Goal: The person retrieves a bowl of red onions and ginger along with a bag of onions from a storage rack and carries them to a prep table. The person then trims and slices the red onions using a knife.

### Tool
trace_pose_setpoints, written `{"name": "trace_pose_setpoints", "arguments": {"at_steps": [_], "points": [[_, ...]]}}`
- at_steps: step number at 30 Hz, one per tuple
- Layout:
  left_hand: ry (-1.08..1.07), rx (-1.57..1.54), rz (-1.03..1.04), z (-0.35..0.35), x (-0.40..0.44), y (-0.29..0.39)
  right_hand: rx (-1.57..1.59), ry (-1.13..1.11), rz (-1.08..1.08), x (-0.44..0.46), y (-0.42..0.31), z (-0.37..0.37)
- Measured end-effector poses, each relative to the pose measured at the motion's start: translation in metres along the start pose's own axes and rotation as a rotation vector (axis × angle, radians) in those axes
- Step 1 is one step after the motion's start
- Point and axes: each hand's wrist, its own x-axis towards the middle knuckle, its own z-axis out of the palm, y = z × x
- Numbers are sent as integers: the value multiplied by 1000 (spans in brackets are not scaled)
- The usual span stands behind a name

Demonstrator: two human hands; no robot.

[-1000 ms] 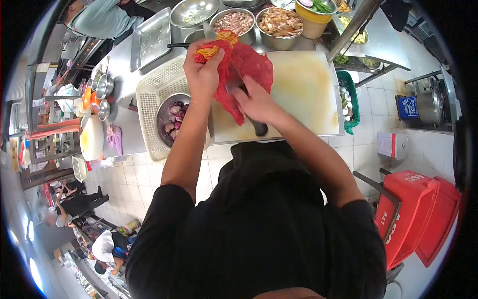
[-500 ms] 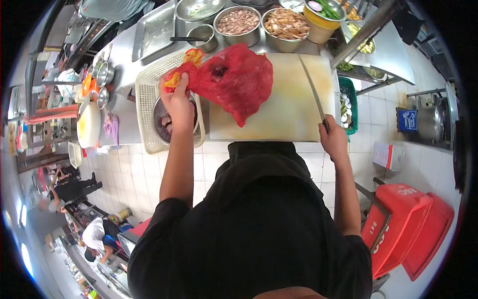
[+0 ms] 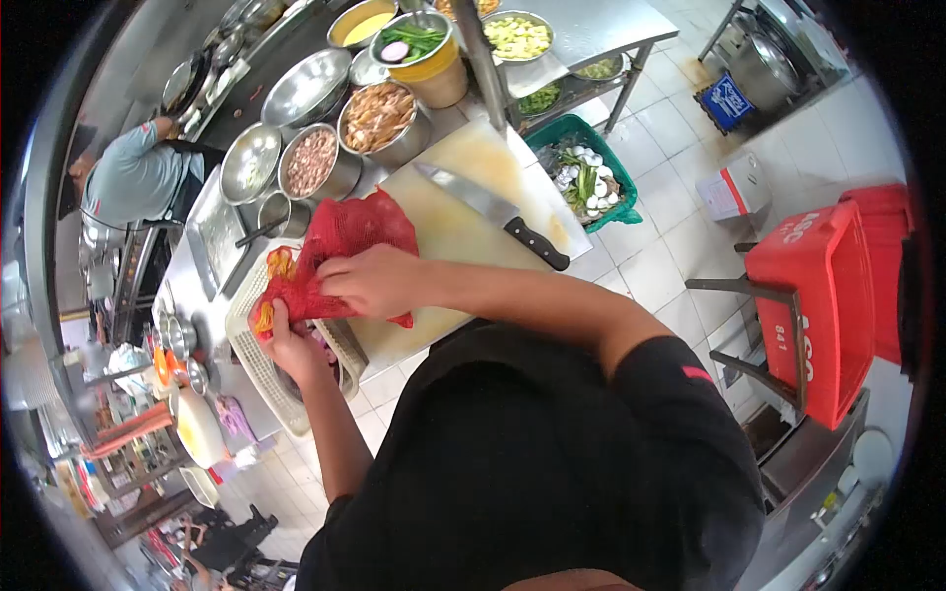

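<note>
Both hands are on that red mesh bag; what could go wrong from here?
The black-handled steel knife lies with its handle at the near edge of the white cutting board; the right arm, close by, might knock it off. If the red mesh bag tears between the left hand and right hand, anything inside may spill.
</note>
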Motion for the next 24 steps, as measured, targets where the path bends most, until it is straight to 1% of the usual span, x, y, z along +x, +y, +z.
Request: {"name": "trace_pose_setpoints", "arguments": {"at_steps": [1,3,4,6,7,8,9,10,11,12,13,14,15,17,18,21,24], "points": [[-6,-4,-6,-3,-3,1,-22,-113,19,12,5,11],[-30,-20,18,-9,-4,6,-88,-247,60,24,13,16],[-1,-15,30,-21,-12,7,-109,-342,52,26,12,19],[21,-19,26,-50,-26,13,-98,-376,3,26,5,15],[128,-40,-27,-38,-43,26,-75,-398,-34,25,1,10],[143,-51,-29,-39,-51,22,-77,-443,-64,20,2,-6],[156,-64,-33,-36,-61,18,-189,-498,-22,8,-3,-27],[183,-69,-46,-18,-79,28,-149,-480,13,-12,-4,-48],[191,-111,-134,-23,-87,24,-161,-410,2,-31,-4,-57],[211,16,-192,-16,-82,17,-173,-374,-9,-39,3,-63],[139,-119,-103,-7,-76,8,-185,-338,-20,-41,10,-64],[145,-113,-131,-6,-74,1,-183,-337,-44,-42,12,-67],[58,-148,-144,-5,-72,-6,-202,-315,-37,-49,12,-79],[157,-165,-170,7,-82,-2,-104,-312,59,-67,24,-84],[140,-145,-173,5,-81,-8,-62,-294,117,-72,29,-80],[96,-104,-167,-6,-84,-32,-164,-277,243,-78,49,-60],[81,-117,-125,-13,-89,-43,-302,-272,592,-41,27,-56]]}}
